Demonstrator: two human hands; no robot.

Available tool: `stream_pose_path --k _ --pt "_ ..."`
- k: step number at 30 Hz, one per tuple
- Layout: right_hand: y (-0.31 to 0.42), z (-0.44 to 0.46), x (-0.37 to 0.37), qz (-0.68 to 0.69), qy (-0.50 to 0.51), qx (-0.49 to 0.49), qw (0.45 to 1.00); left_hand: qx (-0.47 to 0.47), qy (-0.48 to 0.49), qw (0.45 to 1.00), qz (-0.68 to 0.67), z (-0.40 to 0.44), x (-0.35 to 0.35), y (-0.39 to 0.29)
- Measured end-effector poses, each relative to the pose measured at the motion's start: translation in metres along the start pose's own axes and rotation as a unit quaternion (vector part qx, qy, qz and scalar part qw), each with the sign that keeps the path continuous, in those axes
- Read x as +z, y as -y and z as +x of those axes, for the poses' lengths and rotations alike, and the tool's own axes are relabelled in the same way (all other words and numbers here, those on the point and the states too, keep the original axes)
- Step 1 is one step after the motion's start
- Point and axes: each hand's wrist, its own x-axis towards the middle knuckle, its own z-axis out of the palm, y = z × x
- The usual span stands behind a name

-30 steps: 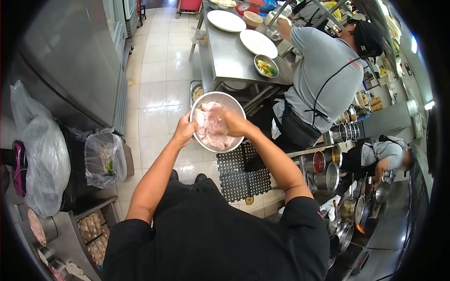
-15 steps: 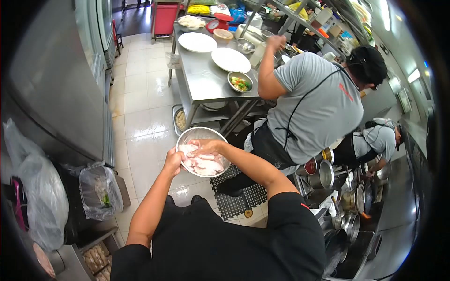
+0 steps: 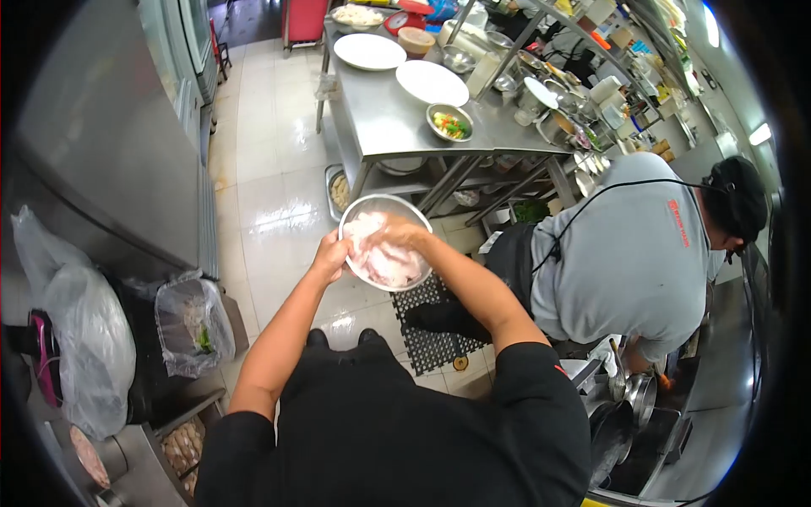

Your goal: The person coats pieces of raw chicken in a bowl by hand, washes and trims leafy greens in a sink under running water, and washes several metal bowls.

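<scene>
Out in front of my body I hold a metal bowl [image 3: 414, 209] over the tiled floor. Pale pink raw meat [image 3: 391, 267], apparently chicken, lies inside it. My left hand [image 3: 332, 254] is closed on the bowl's left rim. My right hand [image 3: 400, 231] is down in the bowl, touching the meat; motion blurs its fingers, so their grip does not show.
Ahead stands a steel table [image 3: 393, 139] with white plates [image 3: 432, 84] and a small bowl of cut vegetables [image 3: 449, 123]. On my right a co-worker in a grey shirt [image 3: 625, 253] bends over the stove. A lined bin [image 3: 194, 329] stands left.
My right hand and the meat have shifted within the bowl and are now blurred. The co-worker has turned from the table and leans right over the stove. The view has shifted slightly.
</scene>
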Motion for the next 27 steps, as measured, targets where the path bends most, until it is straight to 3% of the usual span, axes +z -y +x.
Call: stream_pose_path --k 2,5,6,8,12,15,17,22,24,26,27 --pt "0.035 -0.023 0.003 -0.056 -0.068 -0.041 0.995 0.017 -0.011 1.000 0.002 0.005 -0.006 0.002" --pt "0.039 -0.031 -0.010 -0.025 -0.142 -0.059 0.988 0.015 -0.007 1.000 -0.003 0.000 -0.009 -0.008" --pt "0.041 -0.032 -0.014 -0.134 -0.173 -0.079 0.973 0.013 -0.005 1.000 -0.005 0.001 -0.010 -0.010" --pt "0.041 -0.037 -0.014 -0.248 -0.273 -0.013 0.930 0.026 -0.006 1.000 -0.008 0.001 -0.013 -0.012" --pt "0.042 -0.040 0.017 -0.392 -0.319 0.001 0.863 0.037 0.002 0.999 -0.027 -0.002 -0.009 -0.018" --pt "0.033 -0.031 0.035 -0.397 -0.304 0.016 0.866 0.043 -0.005 0.999 -0.033 -0.004 -0.004 -0.019" --pt "0.030 -0.025 0.043 -0.425 -0.375 -0.081 0.820 0.048 -0.006 0.998 -0.039 -0.005 -0.002 -0.018" --pt "0.033 -0.041 0.070 -0.494 -0.264 -0.099 0.822 0.069 -0.007 0.996 -0.049 -0.006 -0.004 -0.019" --pt "0.047 -0.055 0.057 -0.323 -0.118 -0.153 0.926 0.073 -0.001 0.995 -0.061 -0.010 -0.008 -0.021" --pt "0.068 -0.071 0.046 -0.224 -0.134 -0.099 0.960 0.083 0.004 0.995 -0.062 -0.016 -0.011 -0.028" --pt "0.072 -0.076 0.034 -0.354 -0.149 -0.148 0.911 0.092 0.012 0.994 -0.061 -0.017 -0.012 -0.031"
